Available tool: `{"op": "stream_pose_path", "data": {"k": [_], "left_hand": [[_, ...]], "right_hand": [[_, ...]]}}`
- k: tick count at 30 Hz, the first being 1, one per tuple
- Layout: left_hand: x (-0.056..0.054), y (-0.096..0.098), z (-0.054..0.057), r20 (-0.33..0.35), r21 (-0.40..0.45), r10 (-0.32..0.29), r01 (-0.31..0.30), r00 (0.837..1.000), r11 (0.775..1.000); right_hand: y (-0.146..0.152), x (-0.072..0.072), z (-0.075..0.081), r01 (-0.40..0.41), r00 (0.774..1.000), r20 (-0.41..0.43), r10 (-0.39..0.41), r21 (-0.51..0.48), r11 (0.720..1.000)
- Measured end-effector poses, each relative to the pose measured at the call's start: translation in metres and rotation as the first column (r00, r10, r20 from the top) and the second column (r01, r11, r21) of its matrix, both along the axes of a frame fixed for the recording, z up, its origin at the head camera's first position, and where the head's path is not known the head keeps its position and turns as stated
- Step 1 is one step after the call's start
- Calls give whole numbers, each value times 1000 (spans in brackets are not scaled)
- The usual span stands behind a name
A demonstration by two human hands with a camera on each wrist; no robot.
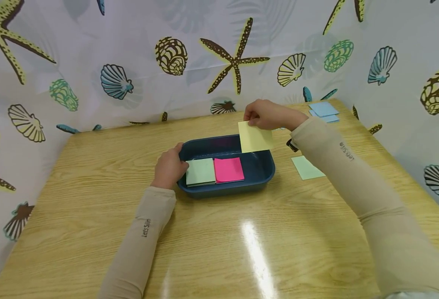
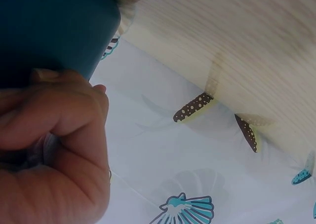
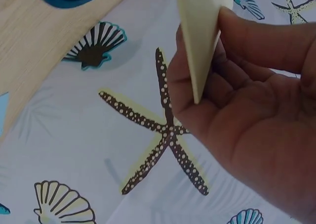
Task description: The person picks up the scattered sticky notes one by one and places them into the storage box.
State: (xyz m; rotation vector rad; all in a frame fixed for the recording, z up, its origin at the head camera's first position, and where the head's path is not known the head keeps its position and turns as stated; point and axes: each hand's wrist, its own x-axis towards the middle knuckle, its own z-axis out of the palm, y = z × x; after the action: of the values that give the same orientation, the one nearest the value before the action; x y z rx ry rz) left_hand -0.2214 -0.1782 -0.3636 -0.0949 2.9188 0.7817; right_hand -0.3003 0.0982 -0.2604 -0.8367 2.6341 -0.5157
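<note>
A dark blue oval-cornered tray (image 1: 225, 192) stands on the table, holding a pale green sticky-note pad (image 1: 201, 171) on its left and a bright pink sticky-note pad (image 1: 229, 170) beside it. My left hand (image 1: 168, 167) grips the tray's left end; the left wrist view shows its curled fingers (image 2: 54, 110) at the tray wall. Above the tray's right part, my right hand (image 1: 266, 114) pinches a yellow sticky-note pad (image 1: 256, 139) by its upper edge. In the right wrist view that pad (image 3: 200, 41) is seen nearly edge-on, between thumb and fingers.
Right of the tray lies a pale green note (image 1: 307, 167), partly under the right forearm. Blue notes (image 1: 323, 109) lie overlapped near the table's far right corner. A shell-and-starfish patterned cloth (image 1: 137, 50) rises behind the wooden table (image 1: 107, 174) and along its sides.
</note>
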Motion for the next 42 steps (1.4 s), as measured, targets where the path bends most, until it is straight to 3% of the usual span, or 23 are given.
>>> {"op": "stream_pose_path", "data": {"k": [8,13,19,22,26,29,32,33,35,39,42], "left_hand": [[-1,0,-1,3,-4,7,-7,1000,1000],[-1,0,-1,3,-1,6,-6,1000,1000],[1,0,0,-4,2,-7,7,1000,1000],[1,0,-1,-6,4,-5,5,1000,1000],[1,-1,-1,-13,4,-5,5,1000,1000],[0,-1,-1,-15,1,-10,10,1000,1000],[0,-1,-1,-7,1,-8,8,1000,1000],[0,-1,-1,-4,3,-4,4,1000,1000],[0,-1,-1,0,5,0,0,1000,1000],[1,-1,-1,-1,9,2,-2,1000,1000],[0,-2,-2,-8,8,0,0,1000,1000]], "right_hand": [[-36,1,-14,-97,991,100,89,72,993],[-53,-1,-27,-165,977,160,138,165,973],[-71,-21,-55,-258,958,189,213,254,932],[-71,-59,-107,-290,952,172,252,252,923],[-78,-74,-135,-229,967,184,176,330,916],[-90,-37,-97,-152,976,204,74,403,902],[-96,-1,-59,-106,976,219,16,405,908],[-96,3,-57,-105,975,223,15,398,911],[-98,8,-55,-100,974,226,7,405,909],[-97,-11,-87,-96,974,228,3,395,914],[-98,-13,-96,-99,973,229,10,382,919]]}}
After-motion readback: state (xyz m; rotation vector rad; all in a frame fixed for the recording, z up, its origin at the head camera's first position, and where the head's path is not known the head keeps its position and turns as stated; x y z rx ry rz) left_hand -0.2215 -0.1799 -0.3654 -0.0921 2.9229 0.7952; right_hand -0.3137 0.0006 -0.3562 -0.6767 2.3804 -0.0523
